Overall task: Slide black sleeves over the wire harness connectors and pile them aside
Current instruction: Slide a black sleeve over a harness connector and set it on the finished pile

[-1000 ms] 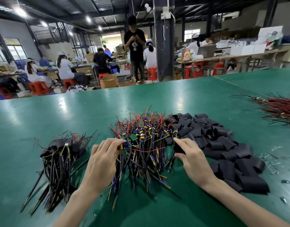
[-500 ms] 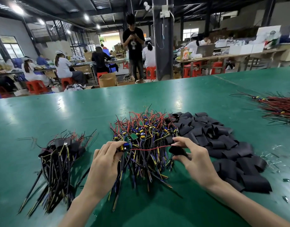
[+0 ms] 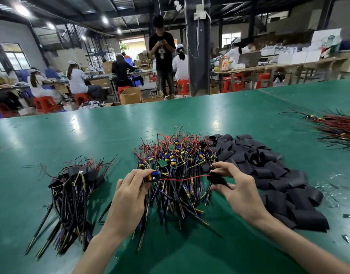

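Workshop bkgd w/ people seated at benches; up front a green desk (image 3: pixel 229 119) carries everything. Far left on it lies the done pile (image 3: pixel 71 186), harnesses w/ black sleeves already on, well apart from the hands.

Next, the left hand (image 3: pixel 128 198): thumb + fingers pinch one blue-yellow connector (image 3: pixel 154 177), held just above the near edge of the loose pile (image 3: pixel 176 155) of unsleeved harnesses at centre. A sec ago that hand was down on the pile picking at a connector. Now the piece is raised clear of the heap, so 1 harness has been singled out.

From the connector a red wire (image 3: pixel 182 179) runs rightward to the right hand (image 3: pixel 243 194), which pinches a black sleeve (image 3: pixel 216 179) btwn thumb + fingers. A sec ago this hand was reaching into the edge of the sleeve heap (image 3: pixel 273 175); since then it has come away w/ one sleeve and moved in toward the wire end.

Meaning, prob.: pick-up is over and threading is starting; the sleeve is not yet over the connector.

Harness long axis: approx left-right across the view, near level w/ a slight sag. Connector end points left; free wire end points right, into or against the sleeve. Can't tell if it's already inside. Sleeve mouth prob. faces left, so it'd need to slide leftward along the wire to reach the connector.

Far right on the desk lies a separate bundle (image 3: pixel 338 129) of red + black wires.
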The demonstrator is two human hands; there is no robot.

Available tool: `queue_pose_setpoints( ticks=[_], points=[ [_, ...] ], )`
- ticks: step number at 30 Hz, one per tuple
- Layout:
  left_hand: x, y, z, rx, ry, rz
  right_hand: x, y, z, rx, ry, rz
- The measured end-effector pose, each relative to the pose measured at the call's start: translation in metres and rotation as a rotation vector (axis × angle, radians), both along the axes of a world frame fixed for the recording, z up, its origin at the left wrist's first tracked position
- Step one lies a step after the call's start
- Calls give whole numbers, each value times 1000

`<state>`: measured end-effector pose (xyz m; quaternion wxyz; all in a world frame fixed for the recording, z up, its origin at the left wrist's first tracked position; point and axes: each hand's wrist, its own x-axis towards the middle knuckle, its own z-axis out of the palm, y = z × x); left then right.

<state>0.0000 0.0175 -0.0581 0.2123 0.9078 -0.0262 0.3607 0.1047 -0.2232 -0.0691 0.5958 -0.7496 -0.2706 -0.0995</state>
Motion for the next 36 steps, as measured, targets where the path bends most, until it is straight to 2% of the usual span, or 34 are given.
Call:
queue_pose_setpoints(
  ticks=[6,18,25,28,33,36],
  points=[
    [-1,0,0,52,81,8,-3,1,3,47,16,26],
    [-1,1,0,51,96,-5,9,-4,0,71,95,-19],
    [-2,0,1,75,109,-1,8,-3,-2,70,53,14],
    [-2,-1,1,100,102,4,5,-1,-2,28,-76,12],
    [-1,-14,1,153,55,-9,1,3,-6,-294,-537,-86],
    [0,-27,-3,155,11,-38,-3,6,-7,-363,-602,-57]
  ],
)
